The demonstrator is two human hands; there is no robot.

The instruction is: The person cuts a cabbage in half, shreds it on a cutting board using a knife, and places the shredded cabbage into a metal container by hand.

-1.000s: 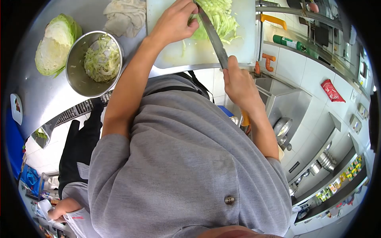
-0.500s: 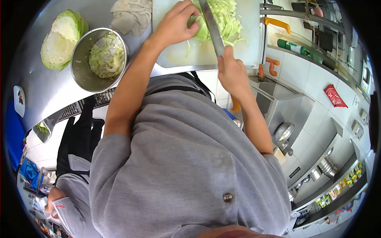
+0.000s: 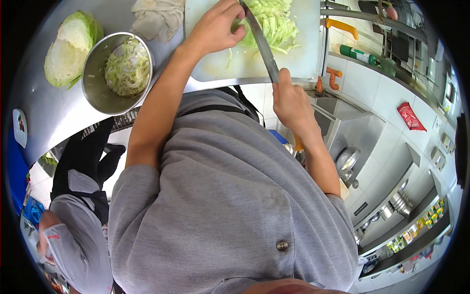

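Note:
My right hand (image 3: 295, 105) is wrapped round the handle of a long kitchen knife (image 3: 262, 43), whose orange handle end shows below the fist. The blade slants up and left across the cutting board (image 3: 215, 67), its far end beside my left hand (image 3: 215, 30). The fingers of my left hand are curled down on cabbage at the board's far side, mostly hidden under the hand. Shredded cabbage (image 3: 275, 24) lies heaped right of the blade. Left of my left forearm stands a metal pot (image 3: 93, 88) holding more shreds (image 3: 128, 68).
A cut cabbage head (image 3: 68, 51) sits left of the pot on the steel counter (image 3: 44, 117). A crumpled cloth (image 3: 157, 18) lies behind the pot. Another person in grey (image 3: 81, 235) is at lower left. At right are a sink (image 3: 355, 132) and an orange pipe (image 3: 334, 78).
My right hand has drawn the knife down and toward me, slightly right. My left hand stays nearly in place. The other person at lower left has shifted left.

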